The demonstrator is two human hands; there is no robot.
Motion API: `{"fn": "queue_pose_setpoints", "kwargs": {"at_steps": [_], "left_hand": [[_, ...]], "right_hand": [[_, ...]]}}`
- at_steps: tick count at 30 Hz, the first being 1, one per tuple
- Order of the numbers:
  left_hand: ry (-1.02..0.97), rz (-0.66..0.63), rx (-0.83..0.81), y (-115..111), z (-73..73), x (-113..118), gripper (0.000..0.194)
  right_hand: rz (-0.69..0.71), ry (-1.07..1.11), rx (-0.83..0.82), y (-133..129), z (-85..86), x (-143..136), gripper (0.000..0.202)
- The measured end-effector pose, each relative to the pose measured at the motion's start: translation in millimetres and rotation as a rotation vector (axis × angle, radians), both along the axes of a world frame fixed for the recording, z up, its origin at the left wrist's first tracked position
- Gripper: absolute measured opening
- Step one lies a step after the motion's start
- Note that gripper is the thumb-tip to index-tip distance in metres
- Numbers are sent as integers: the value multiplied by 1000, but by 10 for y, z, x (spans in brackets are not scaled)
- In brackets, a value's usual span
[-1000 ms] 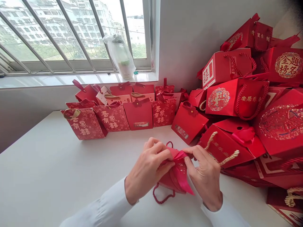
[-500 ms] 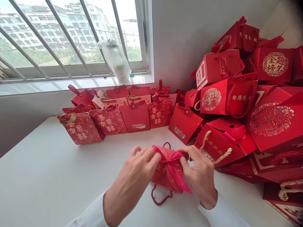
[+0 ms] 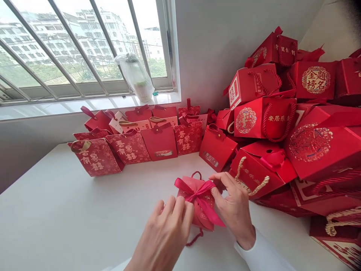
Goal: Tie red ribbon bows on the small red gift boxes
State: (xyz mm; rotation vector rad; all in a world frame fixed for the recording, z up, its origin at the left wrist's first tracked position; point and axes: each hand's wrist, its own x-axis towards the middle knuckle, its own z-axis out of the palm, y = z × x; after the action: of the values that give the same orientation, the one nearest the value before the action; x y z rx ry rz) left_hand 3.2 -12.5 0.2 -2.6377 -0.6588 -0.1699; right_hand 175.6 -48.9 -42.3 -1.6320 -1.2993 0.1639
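Centrally in the head view, a red gift box sits on the white table, between the hands, ribbon bow on top. Bow's loops run left to right across the box; one tail slants nearward, to the right. Right hand flanks from the right, thumb and index closed on the right loop's end. Left hand comes from the near left, fingers curled at the bow's lower left, nearer the knot; cannot tell whether it grips, thumb hidden. Its knuckles mask the box's near left corner. Far cord handle stands clear; near one partly covered. Just beyond the right hand, a box with gold rope handles crowds that side. Gift bags line up beyond, apart from the box.
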Motion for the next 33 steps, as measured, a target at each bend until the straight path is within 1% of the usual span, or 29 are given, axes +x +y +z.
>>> {"fn": "queue_pose_setpoints", "kwargs": {"at_steps": [4,6,10,12,14,15,17,18,19,21,22,23,25,27,30,33], "left_hand": [[239,72,-145,-94,173,-8,31],[291,93,-191,-153,276,8,29],[341,126,-273,-207,505,40,27],[409,121,-342,-155,660,41,22],[454,88,-438,-46,831,48,18],[437,68,-477,21,908,61,21],[356,45,-529,160,997,111,38],[324,36,-546,223,995,147,50],[295,10,-563,279,961,188,65],[264,-85,-584,362,813,272,95],[259,-127,-595,389,717,309,103],[261,-150,-600,408,621,342,108],[268,-140,-611,428,462,388,113],[268,-104,-639,429,376,407,115],[226,-82,-677,408,371,391,118],[149,-33,-663,371,448,334,118]], "right_hand": [[69,216,-56,12,12,27,16],[148,333,-84,14,-15,61,17],[345,539,-147,-26,-80,166,35],[400,564,-161,-85,-97,221,40],[417,534,-166,-172,-111,265,42],[424,518,-169,-222,-121,281,44],[454,505,-198,-327,-160,301,51],[471,505,-224,-379,-190,305,56],[483,505,-253,-428,-226,306,61],[488,504,-310,-514,-312,306,71],[481,500,-331,-552,-359,307,74],[472,493,-350,-587,-404,310,77],[452,476,-383,-648,-482,322,80],[436,459,-410,-703,-532,339,81],[412,437,-434,-770,-543,356,79],[394,404,-444,-810,-505,366,73]]}}
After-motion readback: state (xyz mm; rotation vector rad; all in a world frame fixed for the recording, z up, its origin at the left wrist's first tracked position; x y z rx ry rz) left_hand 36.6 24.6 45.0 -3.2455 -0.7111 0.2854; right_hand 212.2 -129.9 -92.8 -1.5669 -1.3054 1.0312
